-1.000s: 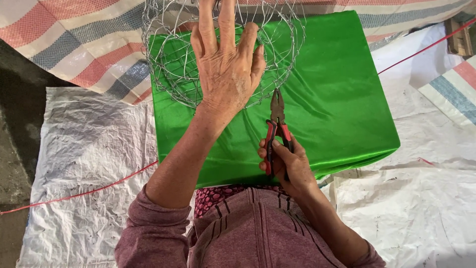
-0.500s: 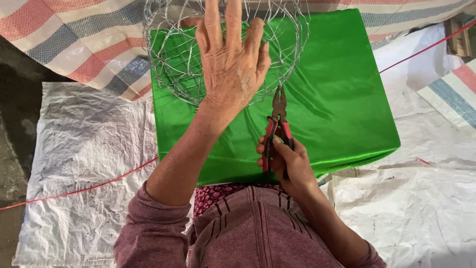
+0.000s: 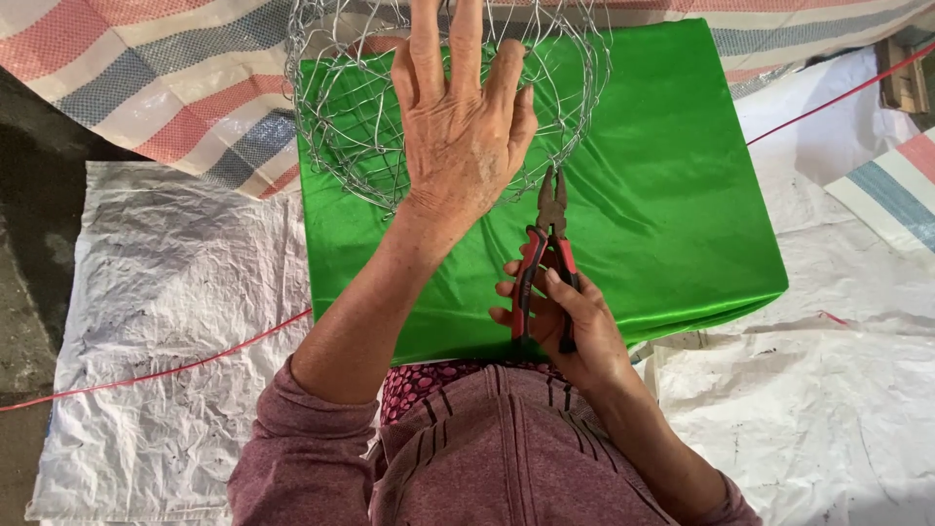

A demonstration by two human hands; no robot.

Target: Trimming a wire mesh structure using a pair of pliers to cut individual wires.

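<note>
A round basket-like frame of silver wire mesh (image 3: 341, 117) rests on a box covered in shiny green cloth (image 3: 672, 195). My left hand (image 3: 463, 127) is stretched out flat, fingers apart, laid over the mesh near its middle. My right hand (image 3: 560, 317) is closer to my body, closed around the red and black handles of a pair of pliers (image 3: 547, 244). The pliers point away from me, their jaws near the mesh's lower right edge. The far side of the mesh runs out of the picture at the top.
White woven sacks (image 3: 166, 321) cover the ground on both sides. A striped red, blue and white tarp (image 3: 136, 88) lies beyond the box. A thin red cord (image 3: 175, 368) crosses the sacks on the left, and another red cord (image 3: 838, 97) runs at upper right.
My left hand has slid a little up and to the right across the mesh. The right hand with the pliers has barely moved.
</note>
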